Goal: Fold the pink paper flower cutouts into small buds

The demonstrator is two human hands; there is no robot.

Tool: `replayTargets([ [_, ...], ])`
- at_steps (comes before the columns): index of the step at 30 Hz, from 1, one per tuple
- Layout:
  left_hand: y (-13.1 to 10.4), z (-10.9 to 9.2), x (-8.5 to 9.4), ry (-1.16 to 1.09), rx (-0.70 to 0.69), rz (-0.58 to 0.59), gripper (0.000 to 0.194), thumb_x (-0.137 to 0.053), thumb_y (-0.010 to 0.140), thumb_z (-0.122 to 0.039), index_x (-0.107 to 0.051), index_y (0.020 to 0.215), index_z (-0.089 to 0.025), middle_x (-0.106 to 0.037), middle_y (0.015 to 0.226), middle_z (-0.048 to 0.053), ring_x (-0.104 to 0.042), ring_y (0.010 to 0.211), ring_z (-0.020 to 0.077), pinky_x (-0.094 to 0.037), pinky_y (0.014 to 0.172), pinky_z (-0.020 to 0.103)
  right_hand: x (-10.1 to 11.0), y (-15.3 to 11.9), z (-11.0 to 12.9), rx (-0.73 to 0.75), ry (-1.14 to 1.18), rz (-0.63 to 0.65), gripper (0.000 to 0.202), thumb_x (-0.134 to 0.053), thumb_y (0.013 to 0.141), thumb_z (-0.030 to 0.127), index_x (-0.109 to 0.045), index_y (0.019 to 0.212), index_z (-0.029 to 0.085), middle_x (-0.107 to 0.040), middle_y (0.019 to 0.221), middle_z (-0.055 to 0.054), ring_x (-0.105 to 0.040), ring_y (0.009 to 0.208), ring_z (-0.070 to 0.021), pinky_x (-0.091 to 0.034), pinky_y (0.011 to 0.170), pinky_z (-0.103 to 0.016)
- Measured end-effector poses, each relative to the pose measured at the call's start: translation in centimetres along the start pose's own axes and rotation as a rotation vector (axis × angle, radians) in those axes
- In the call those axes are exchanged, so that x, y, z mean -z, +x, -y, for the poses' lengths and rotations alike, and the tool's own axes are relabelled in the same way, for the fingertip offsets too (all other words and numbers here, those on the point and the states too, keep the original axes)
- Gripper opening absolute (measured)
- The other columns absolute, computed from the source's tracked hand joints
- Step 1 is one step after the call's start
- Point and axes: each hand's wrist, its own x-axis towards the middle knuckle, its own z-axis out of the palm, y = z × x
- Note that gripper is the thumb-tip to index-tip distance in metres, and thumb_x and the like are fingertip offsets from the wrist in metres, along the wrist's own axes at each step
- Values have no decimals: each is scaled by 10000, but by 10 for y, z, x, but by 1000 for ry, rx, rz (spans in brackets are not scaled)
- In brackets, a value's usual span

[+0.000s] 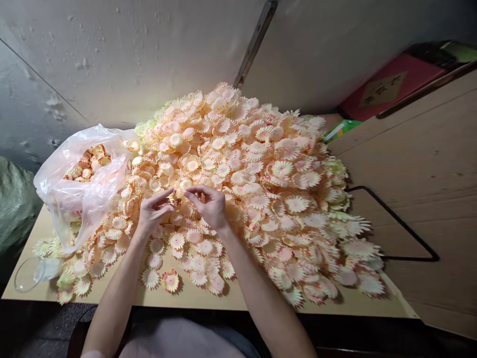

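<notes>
A big heap of pale flower-shaped pieces (pixel 257 174) with pink-red tips lies on the table (pixel 234 307). My left hand (pixel 154 211) is over the heap's front middle, thumb and fingers closed round a small yellow-red petal piece (pixel 174 200). Just right of it, my right hand (pixel 209 205) has its thumb and fingertips pinched near that piece; whatever they hold is too small to make out. Nearer the front edge lies a single flower piece with redder tips (pixel 171 281).
At the left, an open plastic bag (pixel 99 199) holds small curled pieces (pixel 89 164). A clear round container (pixel 30 274) sits at the front left corner. Cardboard (pixel 417 199), a bent black rod (pixel 402 221) and a red box (pixel 395 84) are at the right. The wall (pixel 130 59) rises behind.
</notes>
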Motion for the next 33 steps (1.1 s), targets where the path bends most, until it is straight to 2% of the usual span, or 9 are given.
replayTargets([
  [5,-1,-1,-2,2,18,35,568,-865,600,-282,-709,1141,-210,-757,1042,81,-732,842,217,-614,771,325,2,0,2,-107,210,117,129,-772,742,301,-739,822,206,-741,828,-37,-683,758,-179,-550,716,-319],
  [10,-2,0,-2,71,23,39,502,-862,601,-322,-743,1070,-188,-755,1028,93,-732,899,261,-603,847,373,5,0,3,-188,294,211,159,-816,686,263,-741,811,202,-750,827,-27,-704,776,-165,-565,750,-293],
  [13,-2,0,-2,81,9,35,485,-869,587,-325,-755,1035,-179,-753,1028,94,-732,898,263,-602,856,371,5,0,5,-213,310,225,168,-822,673,262,-741,807,199,-753,827,-23,-709,773,-158,-569,749,-281],
  [18,-3,-2,-3,64,-23,48,423,-863,602,-307,-769,994,-179,-766,973,91,-744,803,237,-629,772,337,4,0,8,-260,335,220,218,-839,640,306,-734,791,188,-756,806,-33,-721,764,-176,-586,751,-310],
  [26,-3,-3,-2,102,-16,76,407,-848,627,-332,-770,997,-182,-771,927,98,-747,713,240,-638,733,354,3,0,11,-290,367,237,234,-838,633,325,-720,772,178,-758,800,-38,-717,748,-174,-591,733,-310],
  [33,-4,-4,-2,85,14,90,459,-863,599,-306,-761,1027,-176,-767,976,91,-744,789,240,-629,766,341,3,-1,5,-274,365,233,194,-819,660,281,-690,763,178,-735,772,-19,-691,708,-145,-571,704,-280],
])
